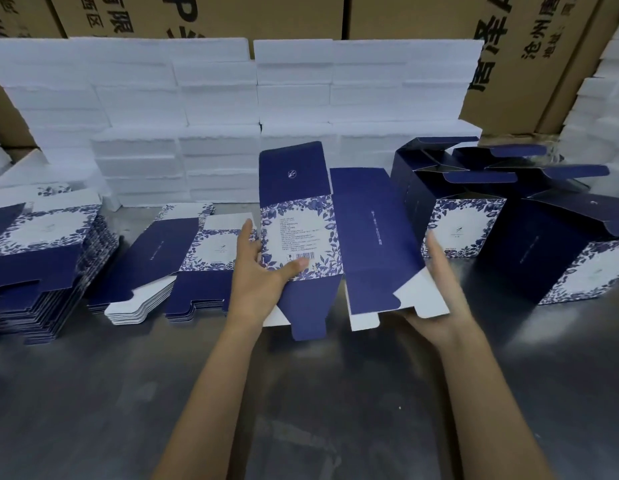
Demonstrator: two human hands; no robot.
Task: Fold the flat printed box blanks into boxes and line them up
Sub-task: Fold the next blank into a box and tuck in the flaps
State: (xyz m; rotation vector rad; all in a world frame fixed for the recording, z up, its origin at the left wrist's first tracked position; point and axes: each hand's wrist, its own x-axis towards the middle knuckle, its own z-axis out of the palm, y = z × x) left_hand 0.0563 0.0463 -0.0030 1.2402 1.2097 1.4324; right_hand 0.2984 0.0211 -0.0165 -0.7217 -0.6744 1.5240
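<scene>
I hold a navy and white floral box blank above the grey table, partly opened into a tube with its flaps spread. My left hand grips its left edge, thumb on the barcode panel. My right hand supports the right side from underneath, near the white flap. A low stack of flat blanks lies left of my left hand, and a taller stack sits at the far left. Folded boxes with open top flaps stand at the right, the nearest one closest to me.
White foam blocks are piled in a wall behind the work area. Brown printed cartons stand behind and to the right. The grey table surface stretches toward me under my forearms.
</scene>
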